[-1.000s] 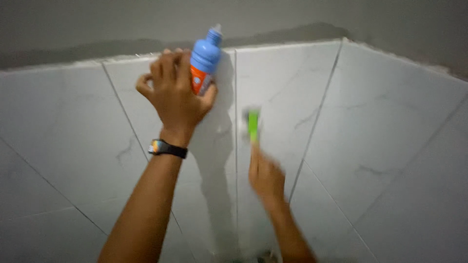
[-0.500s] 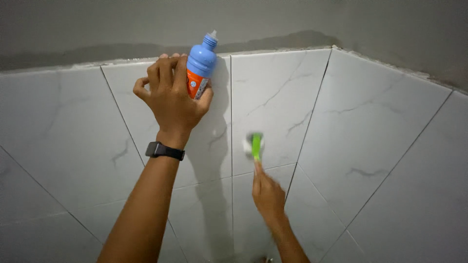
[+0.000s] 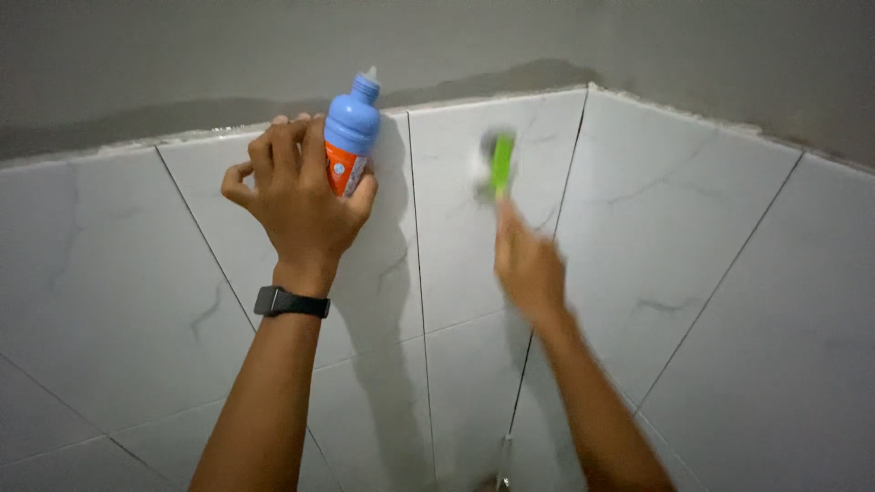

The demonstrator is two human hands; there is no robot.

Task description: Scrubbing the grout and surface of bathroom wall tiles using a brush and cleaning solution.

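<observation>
A head-worn camera looks at a corner where two walls of white, grey-veined tiles (image 3: 109, 264) meet, with bare grey plaster (image 3: 182, 50) across the top of the frame.

The left hand (image 3: 296, 196) sits in the upper left of centre, raised against the wall. Its grip is closed around the lower body of a bottle (image 3: 349, 130), which stands nearly upright, tilted slightly to the right. The bottle has a blue upper part with a small pale nozzle at the top and an orange label below, partly covered by the fingers. Its top reaches just past the upper edge of the tiles. A black watch (image 3: 292, 302) circles the left wrist.

The right hand (image 3: 529, 264) is just right of centre and blurred. Its grip is closed on the handle of a green brush (image 3: 499, 164), which points up towards the top row of tiles, close to the corner joint. The brush head is blurred, so whether it touches the tile cannot be told.

The bottle's shadow falls on the tiles between the two arms.
</observation>
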